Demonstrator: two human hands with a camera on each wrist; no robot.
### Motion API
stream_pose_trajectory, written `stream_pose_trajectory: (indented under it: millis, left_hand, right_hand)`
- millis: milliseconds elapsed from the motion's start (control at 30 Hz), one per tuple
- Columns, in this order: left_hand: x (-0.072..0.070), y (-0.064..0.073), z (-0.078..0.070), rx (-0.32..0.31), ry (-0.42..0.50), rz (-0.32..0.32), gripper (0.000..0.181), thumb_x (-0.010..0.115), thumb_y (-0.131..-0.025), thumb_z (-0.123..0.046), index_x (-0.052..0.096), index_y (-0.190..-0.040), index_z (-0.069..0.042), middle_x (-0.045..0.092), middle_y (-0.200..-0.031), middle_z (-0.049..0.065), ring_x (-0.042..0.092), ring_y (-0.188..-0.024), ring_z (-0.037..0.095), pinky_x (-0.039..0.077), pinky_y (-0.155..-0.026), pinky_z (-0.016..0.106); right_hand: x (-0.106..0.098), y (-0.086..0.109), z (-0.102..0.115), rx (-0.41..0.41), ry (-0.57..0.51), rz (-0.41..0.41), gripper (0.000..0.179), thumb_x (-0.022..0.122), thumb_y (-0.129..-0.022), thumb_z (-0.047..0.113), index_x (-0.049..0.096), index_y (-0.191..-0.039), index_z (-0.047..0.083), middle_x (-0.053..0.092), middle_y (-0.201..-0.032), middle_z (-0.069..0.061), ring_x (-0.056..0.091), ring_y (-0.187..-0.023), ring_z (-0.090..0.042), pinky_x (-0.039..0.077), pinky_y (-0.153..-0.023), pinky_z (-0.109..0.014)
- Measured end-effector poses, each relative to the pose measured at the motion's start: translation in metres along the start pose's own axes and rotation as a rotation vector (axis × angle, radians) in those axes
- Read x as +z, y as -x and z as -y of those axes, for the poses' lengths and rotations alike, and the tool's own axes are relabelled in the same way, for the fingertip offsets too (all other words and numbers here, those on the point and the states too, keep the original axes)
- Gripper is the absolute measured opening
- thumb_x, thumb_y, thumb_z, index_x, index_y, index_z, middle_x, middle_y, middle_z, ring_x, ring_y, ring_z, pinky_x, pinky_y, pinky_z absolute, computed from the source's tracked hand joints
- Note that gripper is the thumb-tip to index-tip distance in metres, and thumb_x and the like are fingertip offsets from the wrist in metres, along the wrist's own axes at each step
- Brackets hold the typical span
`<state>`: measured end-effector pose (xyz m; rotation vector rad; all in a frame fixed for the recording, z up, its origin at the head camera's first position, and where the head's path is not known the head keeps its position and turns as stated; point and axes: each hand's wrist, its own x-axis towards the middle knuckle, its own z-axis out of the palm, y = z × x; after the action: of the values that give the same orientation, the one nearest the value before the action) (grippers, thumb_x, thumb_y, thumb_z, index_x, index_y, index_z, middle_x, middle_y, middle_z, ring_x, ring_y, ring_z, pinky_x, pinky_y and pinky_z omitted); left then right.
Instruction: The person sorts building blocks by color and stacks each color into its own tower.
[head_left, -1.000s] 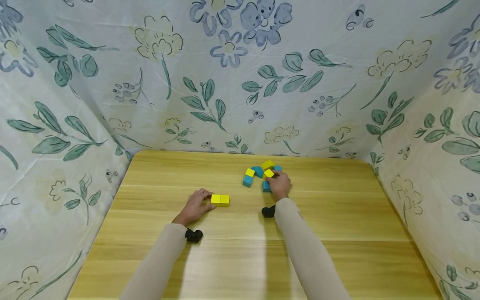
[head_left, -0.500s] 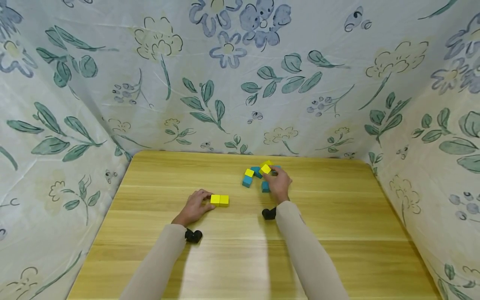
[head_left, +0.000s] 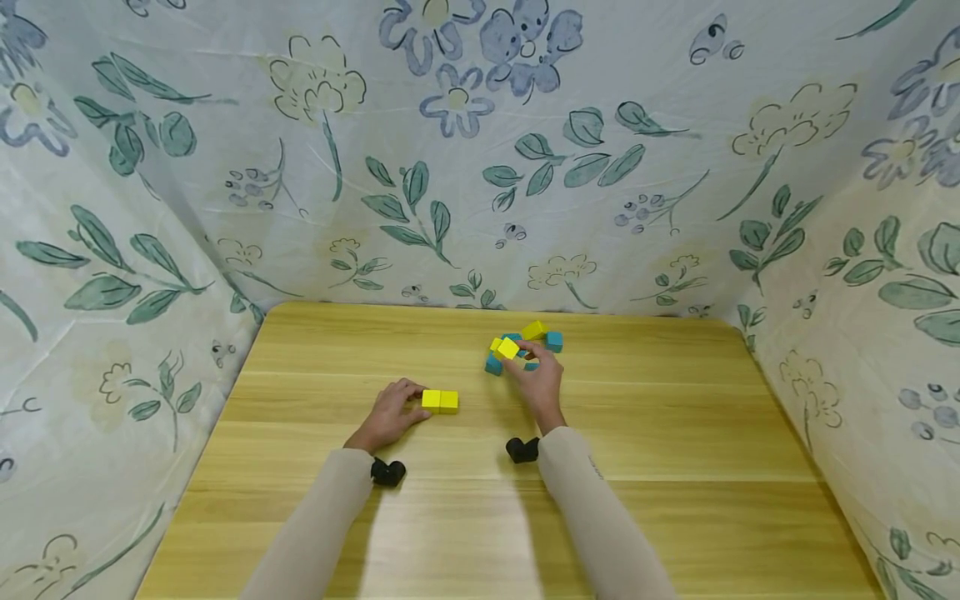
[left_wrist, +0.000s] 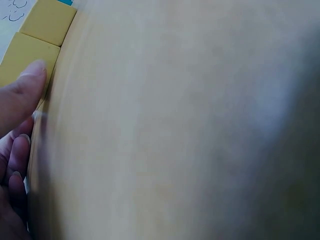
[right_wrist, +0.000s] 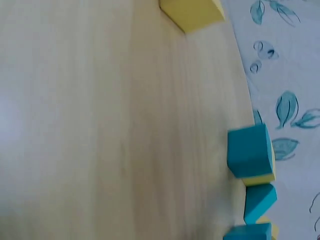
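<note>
Floral cloth [head_left: 465, 225] rising behind the yellow pair [head_left: 448, 402], wooden surface [head_left: 690, 433] under it, our left hand [head_left: 388, 414] clamped on its left end, our right hand [head_left: 541, 387] beyond it to the right, pinching a yellow block [head_left: 507, 348], blue blocks [head_left: 554, 342] also beyond it.

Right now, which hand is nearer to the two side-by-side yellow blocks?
Left. The left hand touches the yellow pair at its left end; the right hand is off to its right, farther back.
</note>
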<state>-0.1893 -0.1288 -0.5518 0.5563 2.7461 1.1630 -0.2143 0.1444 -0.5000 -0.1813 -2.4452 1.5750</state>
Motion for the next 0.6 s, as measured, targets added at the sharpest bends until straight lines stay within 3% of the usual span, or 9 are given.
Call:
stream_pose_trajectory:
  millis: [300,600]
  left_hand:
    - [0.000,-0.001,0.000,0.000,-0.010,-0.002,0.040,0.071,-0.089,-0.024,0.061,-0.122,-0.003,0.058,-0.111,0.006,0.050,-0.104,0.027,0.035,-0.093,0.048]
    - [0.001,-0.001,0.001,0.000,-0.009,0.000,0.037,0.071,-0.088,-0.023,0.062,-0.120,-0.004,0.058,-0.108,0.005,0.050,-0.102,0.026,0.034,-0.092,0.046]
  right_hand:
    - [0.027,0.027,0.004,-0.109,-0.081,0.043,0.037,0.080,-0.080,0.014,0.070,-0.115,0.007,0.065,-0.113,-0.009,0.052,-0.099,-0.036,0.043,-0.087,-0.049]
    - [0.053,0.046,0.008,-0.215,-0.081,0.169,0.035,0.077,-0.083,0.014,0.069,-0.117,0.005,0.066,-0.116,-0.007,0.055,-0.103,-0.033,0.043,-0.089,-0.045]
